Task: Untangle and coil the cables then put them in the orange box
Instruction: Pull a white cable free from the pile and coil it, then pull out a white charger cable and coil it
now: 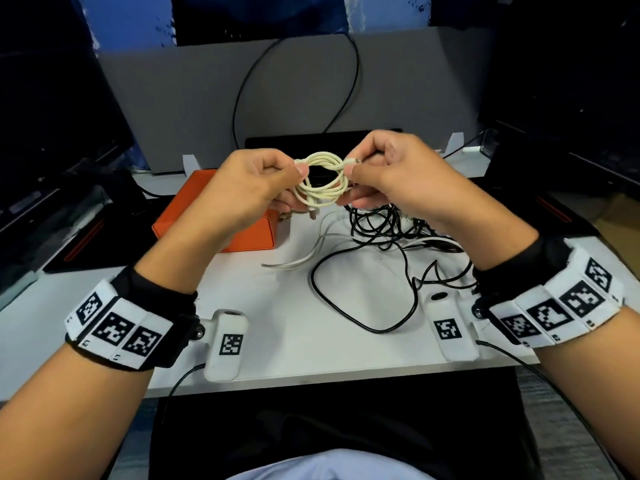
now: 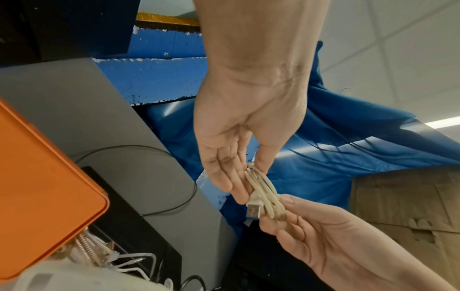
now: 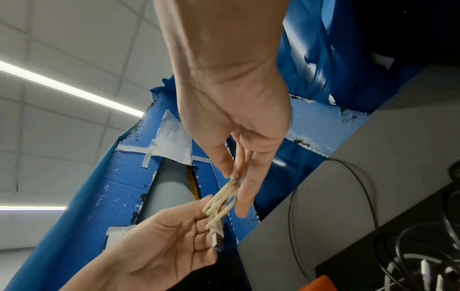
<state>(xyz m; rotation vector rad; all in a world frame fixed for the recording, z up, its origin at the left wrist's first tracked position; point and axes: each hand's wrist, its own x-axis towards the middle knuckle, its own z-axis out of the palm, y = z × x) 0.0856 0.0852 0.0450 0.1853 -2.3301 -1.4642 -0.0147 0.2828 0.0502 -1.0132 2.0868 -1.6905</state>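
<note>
A cream USB cable point(image 1: 323, 180) wound into a small coil hangs in the air between both hands, above the white table point(image 1: 311, 341). My left hand point(image 1: 298, 167) pinches the coil's left side, and its USB plug point(image 2: 254, 209) sticks out below the fingers. My right hand point(image 1: 356, 164) pinches the cable's other end at the coil's right side. The orange box point(image 1: 214, 216) sits on the table under my left hand, lid down. A tangle of black cables point(image 1: 388, 230) lies beneath my right hand. A loose white cable point(image 1: 304, 258) lies beside the box.
A grey divider panel point(image 1: 294, 91) stands behind the table with a black cable point(image 1: 242, 81) looped over it. Dark monitors point(image 1: 52, 116) flank both sides. A black flat device point(image 1: 322, 136) lies behind the hands. One black cable point(image 1: 346, 306) loops toward the table's front edge.
</note>
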